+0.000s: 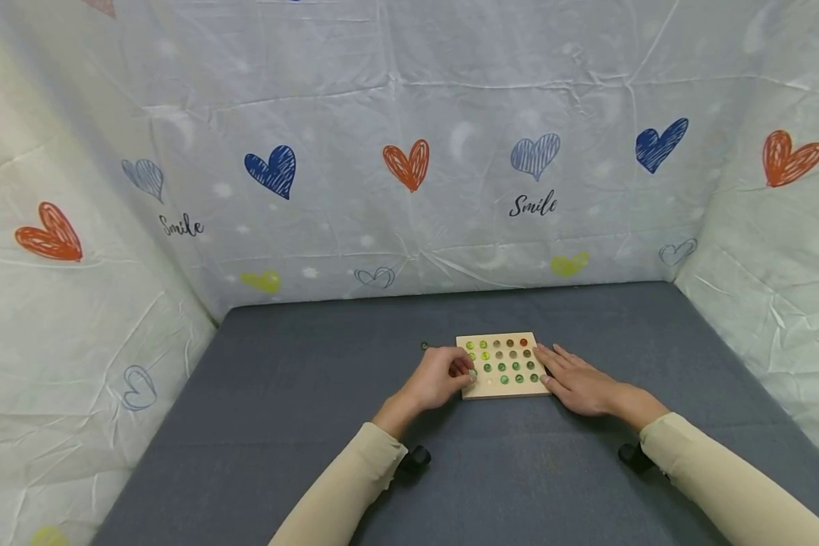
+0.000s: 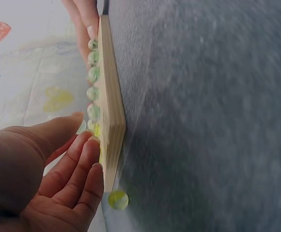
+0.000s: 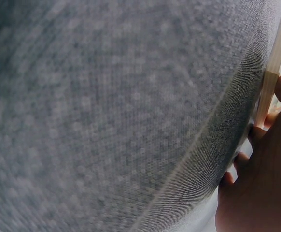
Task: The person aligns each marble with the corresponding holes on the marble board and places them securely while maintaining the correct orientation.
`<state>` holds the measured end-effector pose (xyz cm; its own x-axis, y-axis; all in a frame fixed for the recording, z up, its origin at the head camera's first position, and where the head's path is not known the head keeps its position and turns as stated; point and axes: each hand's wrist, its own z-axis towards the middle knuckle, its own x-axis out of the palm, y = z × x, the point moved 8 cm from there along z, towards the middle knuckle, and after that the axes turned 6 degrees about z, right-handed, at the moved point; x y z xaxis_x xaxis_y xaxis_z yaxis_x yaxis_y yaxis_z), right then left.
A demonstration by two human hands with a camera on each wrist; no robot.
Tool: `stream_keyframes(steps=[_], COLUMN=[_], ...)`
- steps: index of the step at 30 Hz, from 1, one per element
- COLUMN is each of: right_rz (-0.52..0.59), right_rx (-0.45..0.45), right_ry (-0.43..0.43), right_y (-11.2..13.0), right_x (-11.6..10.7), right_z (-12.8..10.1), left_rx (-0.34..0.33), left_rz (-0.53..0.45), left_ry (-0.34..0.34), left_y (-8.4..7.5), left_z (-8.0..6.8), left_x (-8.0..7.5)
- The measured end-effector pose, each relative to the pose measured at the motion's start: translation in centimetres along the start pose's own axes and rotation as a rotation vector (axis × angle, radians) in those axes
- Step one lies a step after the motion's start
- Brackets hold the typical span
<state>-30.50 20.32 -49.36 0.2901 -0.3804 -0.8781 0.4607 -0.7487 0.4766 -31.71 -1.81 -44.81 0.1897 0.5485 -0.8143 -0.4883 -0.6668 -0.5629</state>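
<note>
While the wooden board (image 1: 503,365) lies flat on the grey worktop (image 1: 300,425), both hands sit at its sides. The board has rows of little dips, and a marble rests in almost every dip, so the marbles cannot roll off. Most of them are green or yellow-green, with a few brown and orange ones in the far rows.

The right hand (image 1: 576,381) lies flat with straight fingers along the board's right edge. It holds nothing. It seems to be there to keep the board from sliding.

The left hand (image 1: 444,377) is at the board's left edge with its fingers bent in. Its fingertips (image 2: 93,145) meet at the near left dips, and it looks like they pinch a pale green marble (image 1: 473,374) there, though the marble is mostly hidden, so I am not fully sure.

One loose yellow-green marble (image 2: 118,199) lies on the worktop just beside the board's corner, near the left hand. It is not in any dip.

A sheet with hearts (image 1: 409,163) hangs all around.
</note>
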Motion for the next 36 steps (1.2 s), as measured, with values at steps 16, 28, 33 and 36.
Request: stream_keyframes(steps=[16, 28, 33, 36], right_rz=[0.005, -0.004, -0.005, -0.001], right_rx=[-0.006, -0.008, -0.012, -0.006], right_ry=[0.002, -0.006, -0.006, -0.004], right_y=[0.4, -0.1, -0.2, -0.1], right_x=[-0.1, 0.0, 0.1, 0.1], right_z=[0.2, 0.1, 0.0, -0.1], left_rx=[0.034, 0.039, 0.033, 0.041], left_rz=[0.035, 0.071, 0.069, 0.079], left_ry=[0.015, 0.009, 0.016, 0.019], left_y=[-1.2, -1.8, -1.8, -1.8], left_z=[0.9, 0.9, 0.7, 0.6], left_x=[1.6, 2.1, 2.1, 1.8])
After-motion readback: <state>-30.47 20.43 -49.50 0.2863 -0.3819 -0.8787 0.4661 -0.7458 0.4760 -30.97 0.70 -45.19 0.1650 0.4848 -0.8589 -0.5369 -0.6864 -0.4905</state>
